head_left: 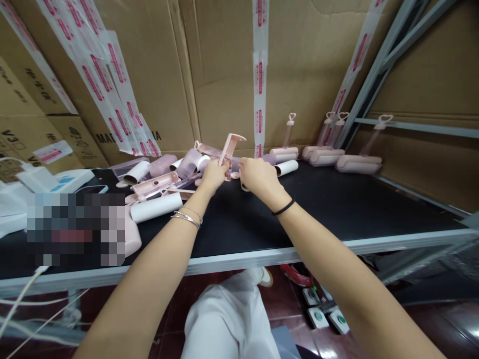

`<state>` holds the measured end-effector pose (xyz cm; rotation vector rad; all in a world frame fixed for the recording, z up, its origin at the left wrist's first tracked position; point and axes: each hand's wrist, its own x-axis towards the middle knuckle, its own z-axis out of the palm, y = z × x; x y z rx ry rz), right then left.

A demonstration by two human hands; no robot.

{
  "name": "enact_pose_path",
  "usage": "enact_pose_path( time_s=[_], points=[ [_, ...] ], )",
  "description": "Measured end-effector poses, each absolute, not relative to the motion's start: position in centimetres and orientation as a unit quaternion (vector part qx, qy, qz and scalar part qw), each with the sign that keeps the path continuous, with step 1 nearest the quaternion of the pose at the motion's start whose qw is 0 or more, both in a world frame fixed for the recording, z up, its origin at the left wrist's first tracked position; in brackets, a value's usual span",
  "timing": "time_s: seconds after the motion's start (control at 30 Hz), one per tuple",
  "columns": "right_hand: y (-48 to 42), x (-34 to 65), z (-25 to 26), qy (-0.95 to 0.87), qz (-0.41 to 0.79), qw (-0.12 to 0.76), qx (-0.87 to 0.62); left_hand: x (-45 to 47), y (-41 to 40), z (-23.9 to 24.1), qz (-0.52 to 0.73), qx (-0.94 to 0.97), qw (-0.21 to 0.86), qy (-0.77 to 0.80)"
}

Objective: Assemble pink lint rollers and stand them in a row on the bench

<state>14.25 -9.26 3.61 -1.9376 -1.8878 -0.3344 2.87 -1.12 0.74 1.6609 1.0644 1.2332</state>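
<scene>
My left hand is closed around a pale pink plastic roller cover part, whose curved end sticks up above the fingers. Close on its right, my right hand has its fingers curled in; whatever they grip is hidden behind the hand. A clear handle with a pink ring end lies just behind my left hand. Left of the hands is a pile of parts: an open pink roller cover, a white paper roll and mauve pieces. Another white roll lies beyond my right hand.
Several pink lint rollers with heart-topped handles stand along the back right of the black table. A white power strip and cables are at the left. Taped cardboard walls the back; a metal edge runs along the front.
</scene>
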Motion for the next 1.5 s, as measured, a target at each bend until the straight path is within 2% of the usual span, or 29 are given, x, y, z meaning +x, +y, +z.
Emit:
enact_pose_path(
  time_s=[0.2, 0.4, 0.93, 1.1, 1.2, 1.3, 1.4, 1.5],
  points=[
    [-9.8, 13.9, 3.8, -0.675, -0.184, 0.195, -0.687, 2.9, -1.5, 1.1, 0.478, 0.615, 0.493, 0.387],
    [-9.4, 14.0, 3.5, -0.683, -0.2, 0.192, -0.676, 2.5, -1.6, 0.9, 0.458, 0.604, 0.541, 0.364],
    [-9.2, 13.5, 3.0, -0.706, -0.223, 0.159, -0.653, 1.8, -2.2, 1.4, 0.43, 0.597, 0.537, 0.413],
    [-8.9, 13.2, 2.5, -0.722, -0.231, 0.155, -0.633, 1.0, -2.2, 1.6, 0.404, 0.582, 0.583, 0.398],
    [-8.4, 13.8, 2.8, -0.734, -0.18, 0.154, -0.637, 1.0, -1.9, 1.3, 0.42, 0.591, 0.568, 0.39],
    [-7.9, 15.3, 3.6, -0.763, -0.083, 0.137, -0.626, 1.4, -1.4, 1.0, 0.434, 0.64, 0.491, 0.401],
    [-7.6, 17.0, 4.2, -0.772, 0.088, 0.151, -0.611, 1.6, -1.1, 0.8, 0.431, 0.688, 0.435, 0.39],
    [-7.5, 18.0, 4.2, -0.757, 0.274, 0.211, -0.553, 1.4, -1.0, 0.8, 0.431, 0.707, 0.438, 0.349]
  ],
)
